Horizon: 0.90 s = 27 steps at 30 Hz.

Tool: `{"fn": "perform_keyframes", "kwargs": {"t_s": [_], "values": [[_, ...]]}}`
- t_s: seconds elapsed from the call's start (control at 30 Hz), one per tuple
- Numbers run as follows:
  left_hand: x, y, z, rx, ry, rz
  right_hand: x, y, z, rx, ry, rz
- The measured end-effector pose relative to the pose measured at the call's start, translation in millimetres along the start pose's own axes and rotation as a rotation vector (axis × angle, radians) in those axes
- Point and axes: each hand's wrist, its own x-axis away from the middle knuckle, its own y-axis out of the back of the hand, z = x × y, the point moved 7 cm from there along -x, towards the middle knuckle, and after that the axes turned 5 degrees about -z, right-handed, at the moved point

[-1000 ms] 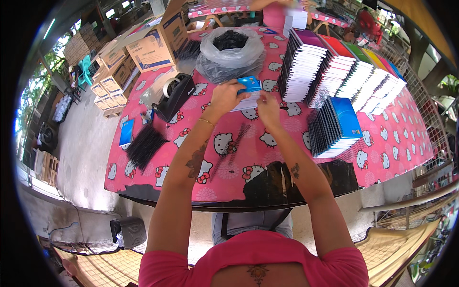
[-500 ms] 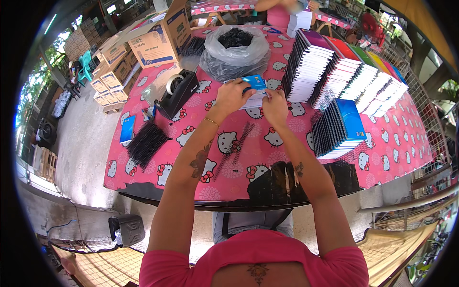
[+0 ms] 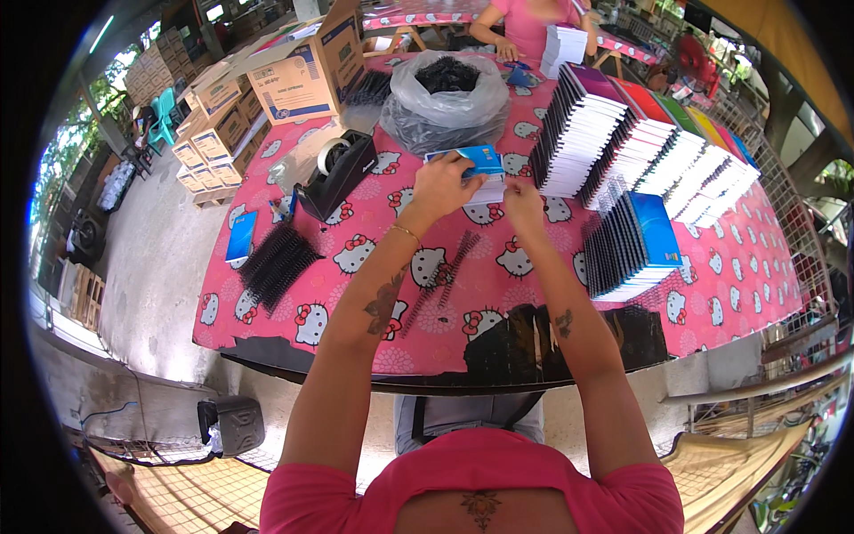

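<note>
A blue-covered notebook [image 3: 480, 165] lies on the pink patterned tablecloth [image 3: 712, 276] at arm's length. My left hand [image 3: 442, 182] grips its left edge and top cover. My right hand [image 3: 522, 200] rests its fingers against the notebook's lower right corner. Two black binding combs [image 3: 445, 271] lie loose on the cloth between my forearms. Just beyond the notebook stands a clear bag of black combs [image 3: 445, 102].
A black tape dispenser [image 3: 336, 173] and a pile of black combs [image 3: 277, 262] are at left. Rows of stacked notebooks [image 3: 640, 151] fill the right, a blue-topped stack [image 3: 633, 245] nearest. Cardboard boxes [image 3: 302, 76] stand far left. Another person in pink [image 3: 525, 27] works opposite.
Both my hands have stayed on the blue notebook. The view has shifted slightly, so hands and notebook sit a little higher in the picture.
</note>
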Motion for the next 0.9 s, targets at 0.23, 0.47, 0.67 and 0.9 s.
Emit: {"fn": "perform_keyframes", "kwargs": {"t_s": [0.23, 0.47, 0.67, 0.9], "values": [[4.1, 2.8, 5.2, 0.005, 0.013, -0.002, 5.3, -5.7, 16.0, 0.069, 0.232, -0.051], [-1.3, -0.7, -0.9, 0.015, 0.061, 0.006, -9.2, -11.5, -3.4, -0.403, 0.046, -0.004], [-0.6, 2.2, 2.6, 0.011, 0.066, -0.013, -8.9, -9.7, 10.5, -0.344, 0.054, 0.041], [-1.7, 0.3, 1.3, -0.026, -0.018, 0.007, -7.6, -6.1, 9.0, -0.404, 0.104, 0.010]]}}
